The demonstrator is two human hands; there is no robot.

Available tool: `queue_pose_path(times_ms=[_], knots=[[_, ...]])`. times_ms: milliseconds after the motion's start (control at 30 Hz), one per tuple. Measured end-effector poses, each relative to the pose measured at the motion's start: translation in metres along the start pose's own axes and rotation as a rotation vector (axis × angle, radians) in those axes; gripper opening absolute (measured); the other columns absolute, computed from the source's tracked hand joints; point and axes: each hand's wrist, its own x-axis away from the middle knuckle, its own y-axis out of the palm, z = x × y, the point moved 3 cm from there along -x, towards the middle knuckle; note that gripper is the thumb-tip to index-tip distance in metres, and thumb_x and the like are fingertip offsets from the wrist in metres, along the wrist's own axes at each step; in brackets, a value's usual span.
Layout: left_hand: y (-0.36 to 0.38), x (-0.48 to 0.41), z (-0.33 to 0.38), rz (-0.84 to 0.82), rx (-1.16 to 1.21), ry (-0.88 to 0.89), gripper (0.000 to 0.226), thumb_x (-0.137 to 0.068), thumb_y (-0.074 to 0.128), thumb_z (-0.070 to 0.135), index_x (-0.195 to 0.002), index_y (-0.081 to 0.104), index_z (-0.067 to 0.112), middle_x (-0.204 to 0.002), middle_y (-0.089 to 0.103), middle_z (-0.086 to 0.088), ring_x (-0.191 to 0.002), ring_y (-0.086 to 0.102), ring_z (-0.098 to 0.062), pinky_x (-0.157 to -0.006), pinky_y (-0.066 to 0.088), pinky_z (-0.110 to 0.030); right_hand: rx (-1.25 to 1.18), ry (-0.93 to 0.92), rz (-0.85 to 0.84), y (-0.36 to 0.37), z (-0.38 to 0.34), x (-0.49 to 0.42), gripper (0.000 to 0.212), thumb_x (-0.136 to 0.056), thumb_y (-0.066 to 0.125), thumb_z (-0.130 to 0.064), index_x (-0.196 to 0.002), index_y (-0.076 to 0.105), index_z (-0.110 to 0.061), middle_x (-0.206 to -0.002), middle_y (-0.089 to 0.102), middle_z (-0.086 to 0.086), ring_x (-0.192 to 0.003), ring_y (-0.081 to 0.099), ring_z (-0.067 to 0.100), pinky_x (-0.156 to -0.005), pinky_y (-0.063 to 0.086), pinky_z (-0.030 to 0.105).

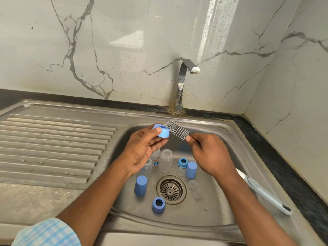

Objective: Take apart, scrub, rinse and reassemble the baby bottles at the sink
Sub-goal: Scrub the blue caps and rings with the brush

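At the near edge, a checked sleeve is covering the left upper arm. Just beyond it, inside the steel sink, a front ring in blue is sitting near the front wall, with the drain just behind it. A left cap is standing upright to the drain's left. Three clear teats are resting to its right. A long-handled brush is lying along the sink's right rim.

Further back, a right cap is standing beside a back ring. A frosted bottle and a printed bottle are standing open-topped side by side, and a third bottle is showing partly from behind the left wrist.

Above them, the left hand is holding a blue collar between thumb and fingertips, palm turned up. The right hand is pinching a small bristle brush (its handle is hidden inside the curled fingers). The bristle tip is meeting the collar's rim, though whether it is reaching into the opening is hard to tell.

Left of the basin, the ribbed drainboard is stretching away. Behind the hands the tap is rising from the back ledge, spout dry, against the marble wall.
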Motion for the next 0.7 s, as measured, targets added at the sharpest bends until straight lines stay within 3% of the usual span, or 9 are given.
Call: queue_pose_path(times_ms=[133, 300, 400, 467, 700], knots=[[0.010, 0.004, -0.010, -0.033, -0.126, -0.020, 0.016, -0.091, 0.060, 0.004, -0.105, 0.069, 0.005, -0.100, 0.075, -0.012, -0.094, 0.073, -0.018, -0.084, 0.059, -0.028, 0.089, 0.040, -0.011, 0.001, 0.010, -0.002, 0.026, -0.101, 0.049, -0.038, -0.089, 0.068, -0.025, -0.067, 0.057, -0.005, -0.066, 0.055, 0.021, -0.056, 0.035, 0.030], [0.001, -0.004, -0.012, 0.030, -0.196, 0.016, 0.034, -0.087, 0.064, -0.008, -0.112, 0.067, 0.015, -0.105, 0.073, -0.005, -0.097, 0.071, -0.018, -0.084, 0.059, -0.029, 0.080, 0.108, -0.003, -0.011, 0.026, -0.005, 0.037, -0.099, 0.051, -0.037, -0.065, 0.050, -0.025, -0.060, 0.052, -0.006, -0.060, 0.053, 0.020, -0.052, 0.031, 0.030], [0.003, -0.003, -0.026, -0.033, -0.488, 0.013, 0.039, -0.081, 0.072, -0.007, -0.108, 0.069, 0.023, -0.108, 0.073, -0.001, -0.101, 0.068, -0.018, -0.093, 0.054, -0.032, 0.104, 0.209, -0.100, -0.003, 0.044, -0.004, 0.033, -0.098, 0.053, -0.036, -0.069, 0.054, -0.021, -0.063, 0.055, -0.003, -0.061, 0.055, 0.019, -0.052, 0.032, 0.029], [0.004, -0.003, -0.035, -0.061, -0.682, 0.015, 0.038, -0.076, 0.080, 0.000, -0.105, 0.070, 0.024, -0.103, 0.074, 0.004, -0.096, 0.069, -0.012, -0.089, 0.054, -0.025, 0.131, 0.278, -0.136, 0.003, 0.055, -0.005, 0.032, -0.097, 0.055, -0.037, -0.070, 0.053, -0.021, -0.068, 0.055, -0.002, -0.065, 0.055, 0.021, -0.053, 0.031, 0.029], [0.014, -0.015, -0.065, -0.207, -0.981, -0.012, 0.038, -0.072, 0.088, 0.015, -0.105, 0.070, 0.018, -0.096, 0.072, 0.005, -0.084, 0.066, -0.006, -0.077, 0.052, -0.017, 0.168, 0.402, -0.110, 0.007, 0.069, -0.005, 0.023, -0.097, 0.053, -0.034, -0.095, 0.065, -0.014, -0.087, 0.063, 0.006, -0.079, 0.058, 0.029, -0.064, 0.040, 0.031]])
